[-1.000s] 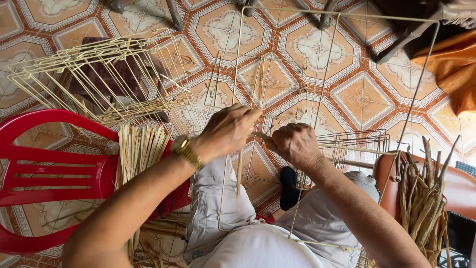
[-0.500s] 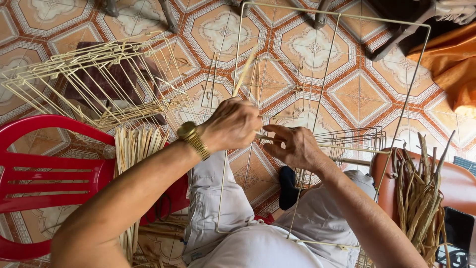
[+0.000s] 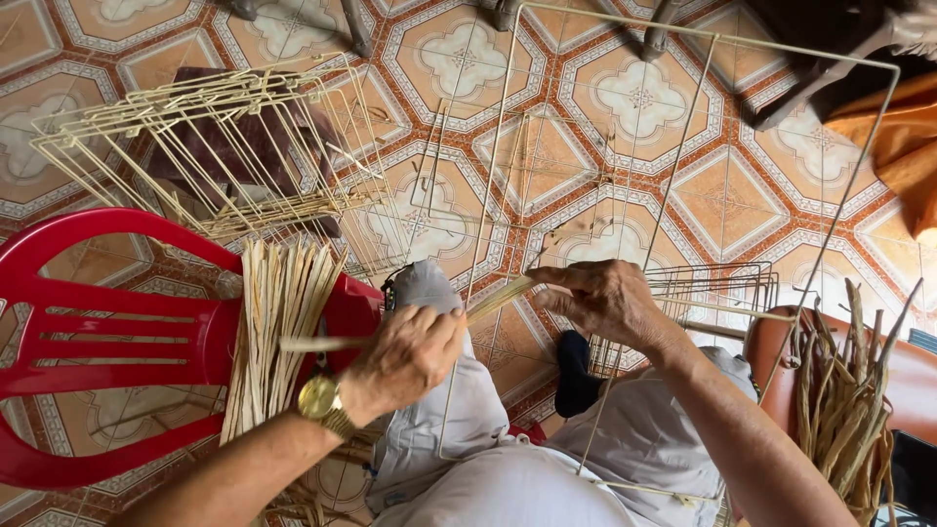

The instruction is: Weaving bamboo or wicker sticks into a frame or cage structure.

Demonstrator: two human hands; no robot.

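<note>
Patterned floor tiles (image 3: 634,98) in orange, cream and red fill the background, with dark furniture legs cut off along the top edge and an orange cloth (image 3: 903,146) running out of the upper right corner; the person's grey-trousered knees (image 3: 439,390) take the lower centre, and a dark shape between them is too hidden to name; a tall wire frame (image 3: 683,127) stands over the lap, its lower rails lost behind the legs and arms; at upper left a second wire frame (image 3: 195,146) lies tilted over a brown object only partly seen; a red plastic chair (image 3: 107,351) at left is cropped by the frame edge and carries a bundle of pale reed strips (image 3: 278,332); darker reed stalks (image 3: 844,410) lean at lower right, cut off below; the left hand (image 3: 405,356), with a gold wristwatch (image 3: 322,402), is clenched around a flat reed strip (image 3: 488,304), knuckles up, forearm rising from the bottom left; the right hand (image 3: 605,298), palm down, pinches the strip's far end by a wire of the tall frame at centre; whether the strip passes around that wire cannot be told.
</note>
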